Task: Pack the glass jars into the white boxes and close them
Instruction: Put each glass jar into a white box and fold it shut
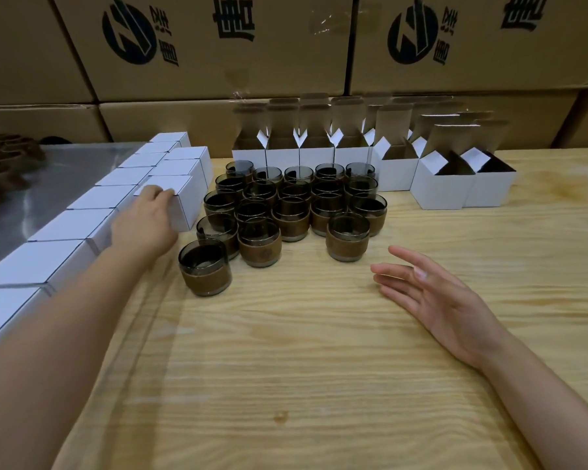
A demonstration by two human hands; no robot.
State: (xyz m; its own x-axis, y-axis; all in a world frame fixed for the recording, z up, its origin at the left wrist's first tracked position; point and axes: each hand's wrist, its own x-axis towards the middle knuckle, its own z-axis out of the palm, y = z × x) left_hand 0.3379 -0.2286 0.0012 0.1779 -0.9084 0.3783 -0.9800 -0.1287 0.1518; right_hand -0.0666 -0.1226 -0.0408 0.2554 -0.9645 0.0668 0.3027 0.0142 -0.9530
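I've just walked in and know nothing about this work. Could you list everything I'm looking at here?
Glass jars: roughly twenty, smoky dark with brown sleeves, clustered mid-table.
Closed white boxes: about a dozen, white, in rows along the left.
Open white boxes: several, white, flaps up, back right.
Cartons: several, brown with black print, stacked behind.
Table: one, pale wood.
Metal sheet: one, grey, far left.
Left hand: fingers on top of one closed box; grip unclear.
Right hand: open, over the table, holding nothing.
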